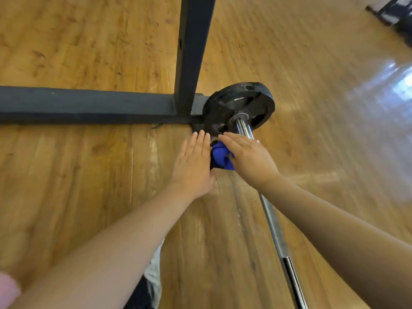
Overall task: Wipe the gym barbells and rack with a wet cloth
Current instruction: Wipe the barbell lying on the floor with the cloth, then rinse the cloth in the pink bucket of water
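Both hands are flat with straight fingers: the left hand [193,166] and the right hand [249,160] press a blue cloth [220,156] between them. The cloth is mostly hidden, just at 6 o'clock of the black weight [239,105]. The bar [276,237] is blurry and cut off at the bottom.

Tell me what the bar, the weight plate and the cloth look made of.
Bar: polished, likely chromed steel, with mirror-like streaks. Weight plate: black, glossy, probably coated metal or rubber; unclear which. Cloth: soft blue fabric, bunched in folds.
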The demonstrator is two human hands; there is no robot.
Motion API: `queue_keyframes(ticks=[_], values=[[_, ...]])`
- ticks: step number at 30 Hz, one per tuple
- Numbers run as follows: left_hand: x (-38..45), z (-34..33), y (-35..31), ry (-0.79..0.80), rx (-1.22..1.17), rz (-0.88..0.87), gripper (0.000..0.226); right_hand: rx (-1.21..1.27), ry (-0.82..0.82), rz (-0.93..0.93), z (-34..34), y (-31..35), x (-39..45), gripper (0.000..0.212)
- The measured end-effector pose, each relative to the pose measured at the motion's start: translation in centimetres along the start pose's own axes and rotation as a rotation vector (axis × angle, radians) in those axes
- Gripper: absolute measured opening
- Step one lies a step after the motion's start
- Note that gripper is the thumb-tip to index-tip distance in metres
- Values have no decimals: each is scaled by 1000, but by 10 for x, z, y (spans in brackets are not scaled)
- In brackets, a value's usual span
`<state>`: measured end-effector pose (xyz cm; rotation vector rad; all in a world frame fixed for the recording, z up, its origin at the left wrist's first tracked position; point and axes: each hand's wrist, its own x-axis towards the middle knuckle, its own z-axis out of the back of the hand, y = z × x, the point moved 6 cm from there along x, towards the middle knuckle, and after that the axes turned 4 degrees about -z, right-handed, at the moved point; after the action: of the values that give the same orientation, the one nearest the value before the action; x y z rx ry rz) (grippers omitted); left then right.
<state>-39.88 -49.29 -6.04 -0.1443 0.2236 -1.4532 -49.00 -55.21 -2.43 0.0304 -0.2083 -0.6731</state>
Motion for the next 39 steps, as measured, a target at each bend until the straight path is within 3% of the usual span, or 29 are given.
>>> queue_keyframes(ticks=[7,13,18,25,29,33,37,39], values=[[-103,55,29,1,140,41,92,82,-68,93,27,110,-41,34],[-140,65,81,-56,64,216,103,92,-84,164,17,183,-21,42],[-197,92,140,-207,87,374,97,153,-188,295,31,266,-1,39],[-339,111,192,-396,3,569,87,327,-110,605,29,392,-15,38],[-431,93,226,-292,96,783,84,414,-127,785,28,461,-35,34],[-487,85,249,-305,194,1006,88,355,-90,906,13,494,-47,36],[-503,68,266,-234,43,1179,87,213,-41,949,-16,513,-50,39],[-501,58,273,-195,-46,1247,85,90,69,937,-35,527,-53,35]])
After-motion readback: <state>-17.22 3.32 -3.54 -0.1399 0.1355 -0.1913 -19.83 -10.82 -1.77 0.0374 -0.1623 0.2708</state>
